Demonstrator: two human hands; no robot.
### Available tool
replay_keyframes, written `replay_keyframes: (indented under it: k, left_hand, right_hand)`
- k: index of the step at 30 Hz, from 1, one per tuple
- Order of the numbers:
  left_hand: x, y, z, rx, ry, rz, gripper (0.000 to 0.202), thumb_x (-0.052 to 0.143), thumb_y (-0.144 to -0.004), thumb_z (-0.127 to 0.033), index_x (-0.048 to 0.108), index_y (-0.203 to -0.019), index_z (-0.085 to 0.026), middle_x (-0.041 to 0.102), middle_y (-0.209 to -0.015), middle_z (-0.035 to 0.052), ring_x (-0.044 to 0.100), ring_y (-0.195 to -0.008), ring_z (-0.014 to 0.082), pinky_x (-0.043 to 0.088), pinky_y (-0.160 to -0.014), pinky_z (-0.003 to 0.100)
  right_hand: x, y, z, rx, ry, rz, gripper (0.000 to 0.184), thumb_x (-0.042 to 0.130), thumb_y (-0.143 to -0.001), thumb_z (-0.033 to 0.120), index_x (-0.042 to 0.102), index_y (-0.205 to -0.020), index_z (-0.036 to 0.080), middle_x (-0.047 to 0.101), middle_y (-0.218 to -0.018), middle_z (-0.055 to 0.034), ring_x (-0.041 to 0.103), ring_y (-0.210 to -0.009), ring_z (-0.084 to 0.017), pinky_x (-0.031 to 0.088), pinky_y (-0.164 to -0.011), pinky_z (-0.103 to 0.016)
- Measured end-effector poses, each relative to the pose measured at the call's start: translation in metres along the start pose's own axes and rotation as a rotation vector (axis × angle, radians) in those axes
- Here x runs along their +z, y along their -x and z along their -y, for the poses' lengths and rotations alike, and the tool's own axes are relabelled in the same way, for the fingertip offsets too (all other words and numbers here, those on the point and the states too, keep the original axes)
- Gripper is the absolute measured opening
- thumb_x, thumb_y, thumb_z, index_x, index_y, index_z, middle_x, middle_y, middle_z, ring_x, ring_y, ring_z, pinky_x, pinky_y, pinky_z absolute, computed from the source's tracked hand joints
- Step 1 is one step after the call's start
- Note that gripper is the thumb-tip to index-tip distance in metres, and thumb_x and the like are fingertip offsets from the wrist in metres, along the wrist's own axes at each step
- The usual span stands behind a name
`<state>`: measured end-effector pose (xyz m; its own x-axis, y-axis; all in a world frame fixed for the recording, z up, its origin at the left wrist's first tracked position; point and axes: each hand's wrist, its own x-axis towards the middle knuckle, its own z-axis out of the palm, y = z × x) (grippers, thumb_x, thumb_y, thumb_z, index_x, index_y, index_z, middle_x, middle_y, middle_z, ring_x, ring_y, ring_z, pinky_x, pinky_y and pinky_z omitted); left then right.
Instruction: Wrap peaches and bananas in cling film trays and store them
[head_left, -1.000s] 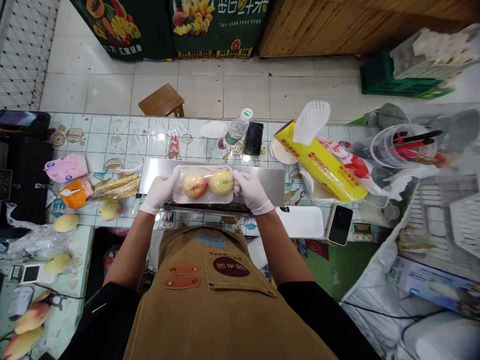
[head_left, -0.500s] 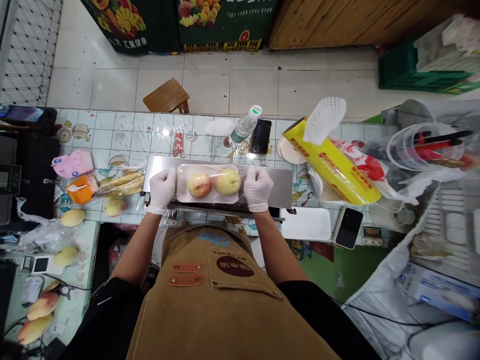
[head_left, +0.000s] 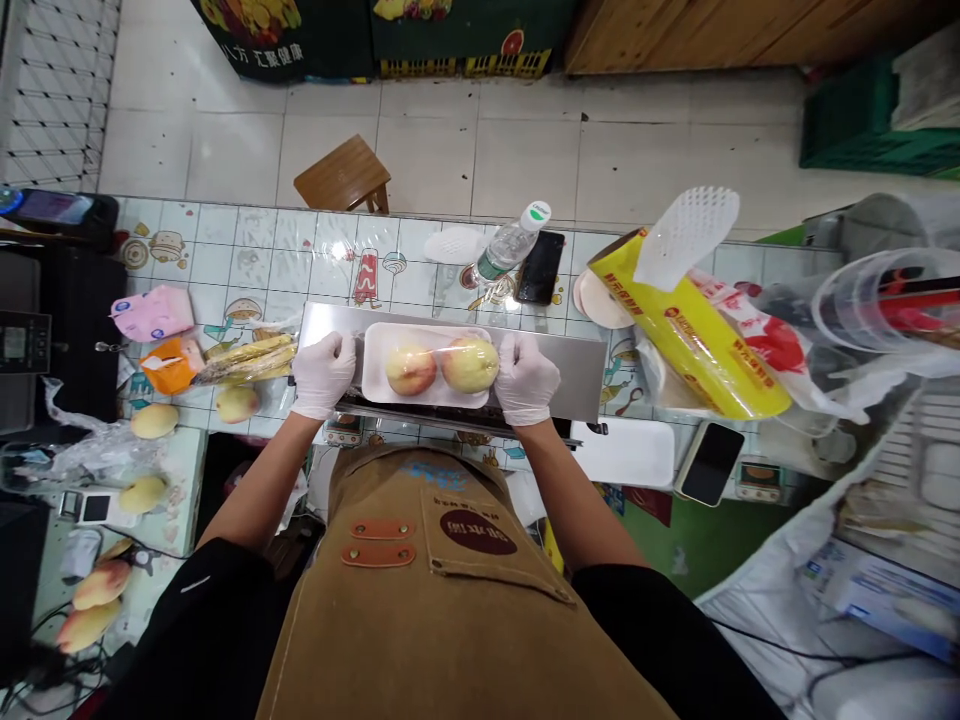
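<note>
Clearly the table is the largest thing, running across the middle of the frame, with the apron filling the lower centre. Next in size comes the steel plate, lying crosswise at the centre. The yellow pack slants at right of centre.

The tray is at the centre of the frame, over the plate and between the 2 hands; whether it rests there or hangs just above is hard to tell. Clear film gleams over it. A spare tray lies right of centre, lower down.

Both gloved hands are closed into loose fists, thumbs uppermost: the left hand just left of the tray, the right hand at its right end. They probably pinch the film's edges, but it is too clear to be sure.

Smaller again are 2 fruits side by side in the tray, a reddish fruit and a yellower fruit.

The step in hand looks like drawing film tight over the fruits. The next move, I judge, calls for even tension from both hands, keeping the tray level and the fruits from rolling.
</note>
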<state>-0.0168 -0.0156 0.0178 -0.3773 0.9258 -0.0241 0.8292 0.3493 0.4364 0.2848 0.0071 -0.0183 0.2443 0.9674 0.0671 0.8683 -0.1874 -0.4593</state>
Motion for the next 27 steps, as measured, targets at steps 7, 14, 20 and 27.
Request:
replay_keyframes:
  k: [7,14,20,27]
  left_hand:
    - [0.000,0.000,-0.004,-0.005,-0.040,0.055,0.042,0.058,-0.104,-0.042,0.052,-0.067,-0.023,0.048,-0.057,0.0004,0.044,-0.057,0.0180,0.019,-0.063,0.033]
    - [0.002,0.004,-0.008,0.010,-0.013,0.083,0.045,0.054,-0.106,-0.046,0.051,-0.067,-0.024,0.046,-0.058,0.0011,0.043,-0.058,0.0194,0.018,-0.064,0.035]
    - [0.012,0.006,-0.005,0.069,0.021,0.038,0.046,0.050,-0.108,-0.045,0.051,-0.068,-0.024,0.050,-0.059,0.0022,0.047,-0.061,0.0201,0.019,-0.063,0.035]
    - [0.026,0.006,0.005,0.092,0.172,-0.121,0.023,0.061,-0.104,-0.044,0.065,-0.094,-0.024,0.067,-0.079,0.0037,0.060,-0.075,0.0223,0.037,-0.070,0.033]
  right_hand:
    - [0.003,0.001,0.004,0.000,0.054,0.037,0.037,0.048,-0.106,0.037,0.052,-0.073,0.022,0.051,-0.062,0.0005,0.040,-0.059,-0.015,0.020,-0.063,-0.030]
    - [0.013,0.002,-0.004,-0.085,0.117,-0.029,0.039,0.045,-0.108,0.040,0.055,-0.074,0.023,0.056,-0.072,-0.0038,0.048,-0.072,-0.020,0.031,-0.066,-0.031]
    - [0.020,-0.011,-0.009,-0.211,0.071,-0.022,0.028,0.052,-0.104,0.039,0.067,-0.089,0.021,0.064,-0.118,-0.0162,0.054,-0.119,-0.034,0.048,-0.102,-0.051]
    - [0.024,-0.017,-0.009,-0.208,0.146,0.056,0.032,0.053,-0.104,0.036,0.069,-0.124,0.018,0.055,-0.150,-0.0211,0.038,-0.151,-0.040,0.044,-0.116,-0.061]
